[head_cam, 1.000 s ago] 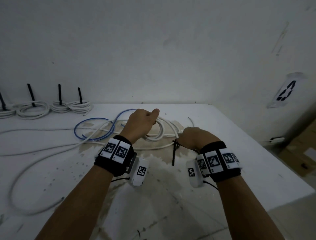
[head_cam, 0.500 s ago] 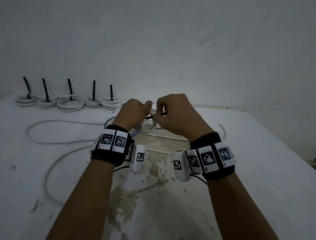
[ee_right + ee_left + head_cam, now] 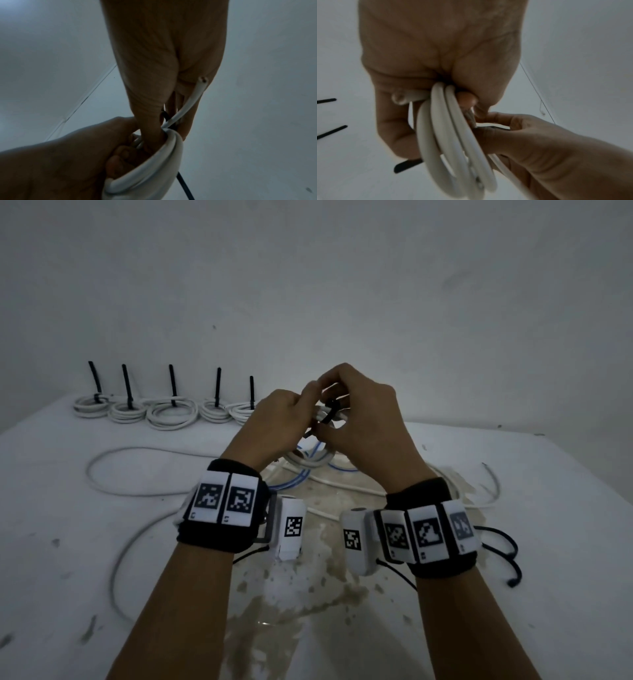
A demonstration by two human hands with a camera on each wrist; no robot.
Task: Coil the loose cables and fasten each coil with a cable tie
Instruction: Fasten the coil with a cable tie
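I hold a small coil of white cable (image 3: 453, 135) in the air above the table (image 3: 513, 542). My left hand (image 3: 308, 405) grips the coil's top in a fist, with the loops hanging below it (image 3: 154, 169). A black cable tie (image 3: 331, 409) crosses the coil right next to that grip. My right hand (image 3: 329, 422) pinches the tie against the coil between thumb and fingers (image 3: 185, 127). The tie's loose tail (image 3: 407, 165) sticks out past my left fingers. A cut end of the white cable (image 3: 203, 79) pokes up beside my right palm.
Several finished white coils (image 3: 171, 414) with upright black ties line the back left, by the wall. Loose white cable (image 3: 137, 491) and a blue cable (image 3: 301, 477) sprawl under and left of my hands. A black cord (image 3: 507, 549) lies at the right.
My right hand came up from the table with the black tie and joined my left hand. Both hands lifted the coil higher, and the tie now lies across it.
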